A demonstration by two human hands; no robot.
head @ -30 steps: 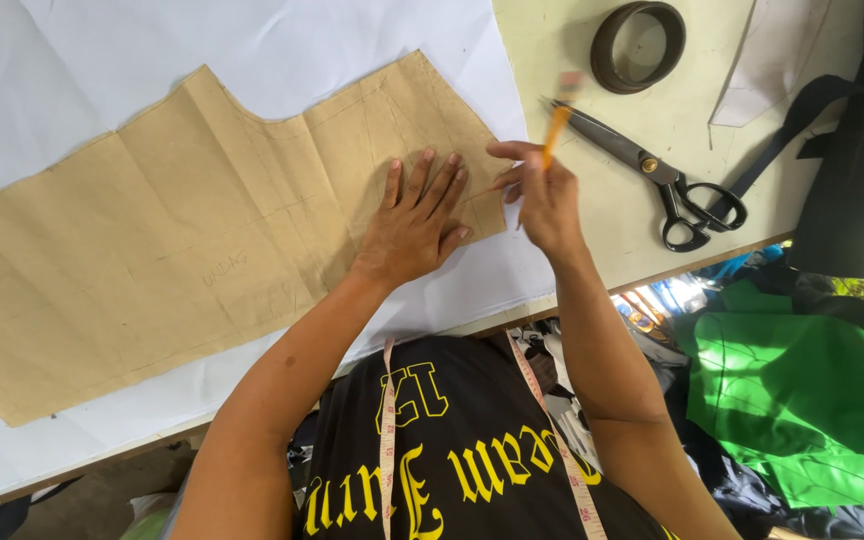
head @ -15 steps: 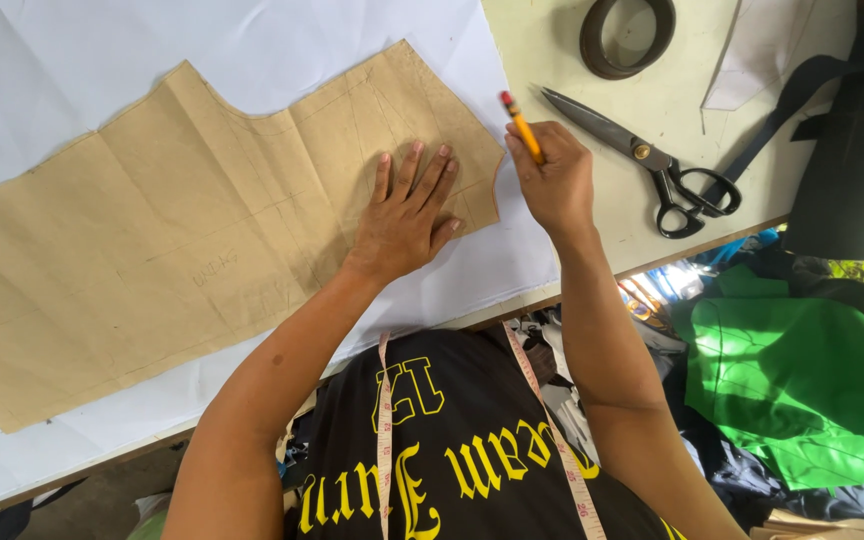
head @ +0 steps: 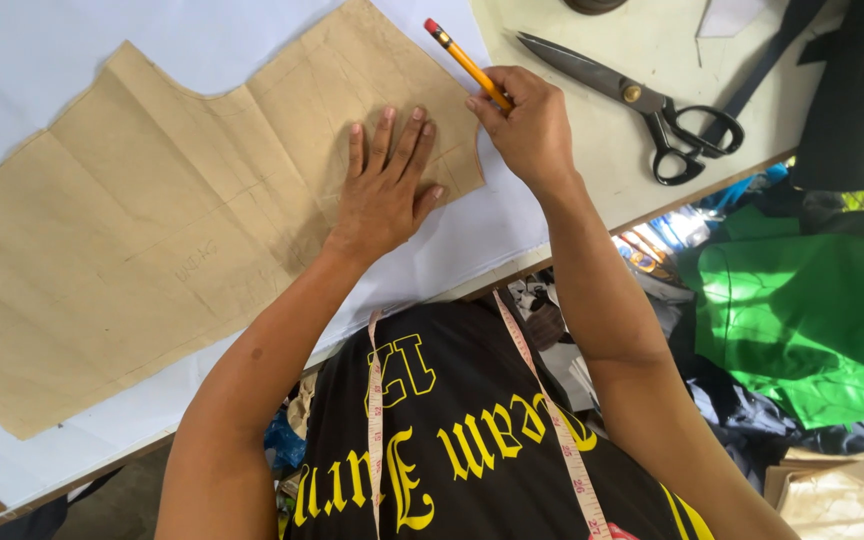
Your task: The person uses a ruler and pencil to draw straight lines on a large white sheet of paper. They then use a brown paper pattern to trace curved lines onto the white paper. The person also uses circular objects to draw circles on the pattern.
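Broadly, a sheet of smooth white fabric (head: 72, 60) covers most of the table (head: 632, 150), whose bare pale top shows on the right. On the fabric lies a large tan paper pattern (head: 132, 250), creased and matte, with straight slanted edges, a notched step along its upper side and faint pencil lines across it. Off the table's right edge hangs glossy green cloth (head: 802, 320) in loose folds, above darker cloth. A dark strap (head: 772, 60) runs across the bare top beside heavy steel scissors (head: 642, 105) with black looped handles, lying closed and well apart from the pattern. A pink tape measure (head: 542, 400) drapes round the person's neck over a black shirt.

The left hand (head: 387, 190) lies flat and open on the pattern near its right end, fingers spread, pressing the paper down and gripping nothing. The right hand (head: 527, 125) is curled closed around a yellow pencil (head: 467, 65), red eraser end tilted up and away; its tip is hidden by the fingers, just at the pattern's right edge.
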